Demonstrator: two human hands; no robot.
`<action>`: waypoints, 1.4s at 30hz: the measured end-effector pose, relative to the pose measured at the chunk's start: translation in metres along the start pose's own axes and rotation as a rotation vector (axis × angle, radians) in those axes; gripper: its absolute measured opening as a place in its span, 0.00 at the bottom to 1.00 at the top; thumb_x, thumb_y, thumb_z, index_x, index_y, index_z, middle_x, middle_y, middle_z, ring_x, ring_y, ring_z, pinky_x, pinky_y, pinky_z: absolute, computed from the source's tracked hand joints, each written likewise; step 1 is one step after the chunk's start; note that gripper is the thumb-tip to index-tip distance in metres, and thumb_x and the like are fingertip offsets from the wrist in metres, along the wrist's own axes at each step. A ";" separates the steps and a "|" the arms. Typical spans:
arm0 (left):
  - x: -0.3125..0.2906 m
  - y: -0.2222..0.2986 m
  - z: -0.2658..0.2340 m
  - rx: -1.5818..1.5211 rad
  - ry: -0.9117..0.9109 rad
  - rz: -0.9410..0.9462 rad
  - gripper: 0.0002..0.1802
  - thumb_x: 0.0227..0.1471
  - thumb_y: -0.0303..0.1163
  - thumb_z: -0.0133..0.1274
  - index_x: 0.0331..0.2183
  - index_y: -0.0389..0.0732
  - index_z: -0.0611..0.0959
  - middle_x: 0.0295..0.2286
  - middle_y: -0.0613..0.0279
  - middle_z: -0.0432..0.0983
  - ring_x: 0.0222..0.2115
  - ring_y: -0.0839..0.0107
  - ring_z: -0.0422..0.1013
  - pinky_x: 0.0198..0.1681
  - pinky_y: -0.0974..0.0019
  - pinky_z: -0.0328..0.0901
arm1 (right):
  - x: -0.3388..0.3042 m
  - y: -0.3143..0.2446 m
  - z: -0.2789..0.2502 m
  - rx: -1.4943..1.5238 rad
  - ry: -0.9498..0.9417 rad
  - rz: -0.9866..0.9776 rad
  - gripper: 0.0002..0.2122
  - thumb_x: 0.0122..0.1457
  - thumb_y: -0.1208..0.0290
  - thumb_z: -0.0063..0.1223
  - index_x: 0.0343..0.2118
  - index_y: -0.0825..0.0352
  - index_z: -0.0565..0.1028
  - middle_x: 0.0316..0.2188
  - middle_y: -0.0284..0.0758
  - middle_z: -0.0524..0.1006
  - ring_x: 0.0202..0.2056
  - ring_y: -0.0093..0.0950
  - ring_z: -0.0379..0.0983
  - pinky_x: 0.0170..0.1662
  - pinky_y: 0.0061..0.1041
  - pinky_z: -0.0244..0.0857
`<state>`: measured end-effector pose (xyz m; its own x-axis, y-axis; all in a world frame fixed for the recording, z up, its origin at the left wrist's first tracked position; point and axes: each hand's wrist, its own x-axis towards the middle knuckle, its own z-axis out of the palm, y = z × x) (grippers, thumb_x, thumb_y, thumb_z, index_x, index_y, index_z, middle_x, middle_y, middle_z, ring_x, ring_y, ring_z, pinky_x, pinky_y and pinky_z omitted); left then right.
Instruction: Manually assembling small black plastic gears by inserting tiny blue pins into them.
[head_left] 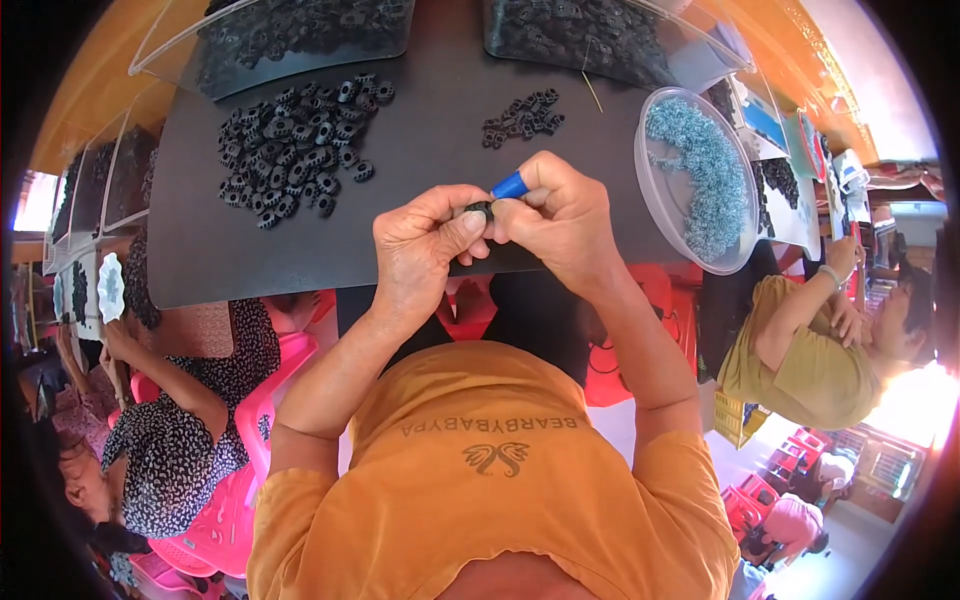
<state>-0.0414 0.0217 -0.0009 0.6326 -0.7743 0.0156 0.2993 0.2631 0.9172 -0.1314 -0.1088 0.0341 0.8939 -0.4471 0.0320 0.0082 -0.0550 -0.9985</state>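
My left hand (430, 230) is closed, thumb and fingers pinching a small black plastic part (481, 210) above the table's near edge. From the right, my right hand (560, 220) meets it with fingers curled and thumb against the part; whatever is in its grip is hidden. A blue sleeve (509, 186) appears to cover its index fingertip. On the dark tabletop (430, 110), a large pile of black plastic parts (290, 150) lies to the left, and a smaller pile (524, 117) beyond my hands. To the right stands a round clear tub (655, 205) of tiny light-blue clear pieces (712, 185).
Two clear bins, one at far left (300, 50) and one at far right (590, 45), hold more black parts. A thin pointed stick (593, 92) lies near the right bin. People sit on both sides, one on a pink chair (262, 420), another in an olive top (800, 360).
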 end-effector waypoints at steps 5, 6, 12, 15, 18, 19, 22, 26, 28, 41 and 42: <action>-0.001 0.000 0.003 0.108 0.061 -0.016 0.08 0.52 0.23 0.53 0.37 0.32 0.80 0.24 0.66 0.76 0.21 0.83 0.68 0.22 0.80 0.63 | -0.001 0.009 0.005 -0.353 0.067 -0.198 0.06 0.52 0.82 0.50 0.26 0.70 0.64 0.19 0.38 0.71 0.21 0.24 0.70 0.24 0.25 0.64; -0.001 0.001 0.004 0.127 0.067 -0.029 0.08 0.52 0.23 0.53 0.36 0.32 0.80 0.23 0.67 0.75 0.20 0.83 0.67 0.22 0.80 0.63 | -0.001 0.013 0.004 -0.439 0.075 -0.332 0.06 0.52 0.82 0.50 0.26 0.69 0.64 0.19 0.40 0.70 0.20 0.29 0.69 0.23 0.27 0.63; 0.005 0.005 0.006 0.083 0.080 -0.068 0.08 0.51 0.23 0.54 0.35 0.31 0.81 0.21 0.66 0.75 0.18 0.82 0.66 0.21 0.80 0.62 | -0.005 0.024 0.004 -0.351 0.119 -0.350 0.04 0.53 0.81 0.50 0.30 0.70 0.67 0.21 0.39 0.71 0.21 0.31 0.70 0.25 0.26 0.63; 0.008 0.013 0.001 0.127 0.008 -0.111 0.07 0.51 0.25 0.55 0.34 0.34 0.82 0.21 0.67 0.75 0.19 0.83 0.66 0.22 0.80 0.62 | -0.009 0.019 0.006 -0.108 0.106 -0.295 0.06 0.56 0.80 0.50 0.37 0.71 0.71 0.23 0.35 0.74 0.23 0.22 0.70 0.28 0.21 0.65; 0.018 0.033 -0.002 0.545 -0.038 -0.087 0.09 0.47 0.24 0.56 0.34 0.34 0.81 0.23 0.64 0.75 0.19 0.78 0.67 0.23 0.75 0.63 | -0.019 0.014 0.000 -0.118 0.214 -0.126 0.09 0.58 0.78 0.50 0.42 0.71 0.72 0.24 0.30 0.76 0.25 0.15 0.69 0.30 0.17 0.65; 0.026 0.033 -0.013 0.813 -0.149 0.146 0.08 0.46 0.23 0.54 0.33 0.36 0.81 0.26 0.64 0.76 0.23 0.75 0.71 0.25 0.72 0.65 | -0.020 0.010 -0.003 -0.068 0.248 -0.086 0.08 0.59 0.78 0.48 0.41 0.71 0.72 0.22 0.29 0.76 0.25 0.14 0.67 0.29 0.15 0.63; 0.043 0.041 -0.018 1.322 -0.292 0.464 0.09 0.43 0.23 0.54 0.32 0.34 0.80 0.26 0.57 0.75 0.26 0.62 0.73 0.27 0.66 0.66 | -0.021 0.017 -0.017 -0.071 0.264 -0.114 0.07 0.59 0.77 0.48 0.39 0.71 0.73 0.22 0.29 0.75 0.24 0.12 0.66 0.27 0.14 0.61; 0.056 0.032 -0.016 1.540 -0.421 0.655 0.05 0.41 0.26 0.56 0.25 0.37 0.77 0.20 0.56 0.67 0.25 0.58 0.70 0.27 0.60 0.65 | -0.024 0.028 -0.020 -0.048 0.263 -0.118 0.06 0.59 0.78 0.48 0.38 0.71 0.73 0.22 0.29 0.75 0.24 0.13 0.66 0.27 0.14 0.61; 0.057 0.027 -0.013 1.581 -0.475 0.719 0.06 0.39 0.26 0.56 0.24 0.38 0.76 0.21 0.57 0.67 0.25 0.58 0.69 0.27 0.60 0.65 | -0.026 0.027 -0.018 -0.064 0.266 -0.108 0.06 0.59 0.79 0.48 0.38 0.72 0.72 0.22 0.29 0.74 0.24 0.13 0.66 0.28 0.15 0.62; 0.059 0.015 -0.008 1.700 -0.604 1.159 0.06 0.32 0.27 0.52 0.18 0.35 0.74 0.17 0.63 0.59 0.20 0.69 0.61 0.19 0.69 0.57 | -0.024 0.031 -0.015 -0.040 0.298 -0.170 0.05 0.58 0.80 0.48 0.37 0.71 0.72 0.21 0.29 0.74 0.24 0.13 0.67 0.28 0.15 0.63; 0.059 0.014 -0.009 1.701 -0.603 1.169 0.06 0.32 0.27 0.52 0.18 0.35 0.74 0.17 0.63 0.59 0.20 0.69 0.61 0.19 0.69 0.57 | -0.025 0.031 -0.017 -0.059 0.283 -0.140 0.04 0.59 0.80 0.48 0.37 0.72 0.71 0.21 0.29 0.74 0.24 0.14 0.67 0.28 0.16 0.63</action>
<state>0.0063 -0.0156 0.0092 -0.3436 -0.8145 0.4675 -0.9367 0.2612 -0.2332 -0.1613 -0.1143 0.0035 0.7255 -0.6619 0.1885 0.0889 -0.1815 -0.9794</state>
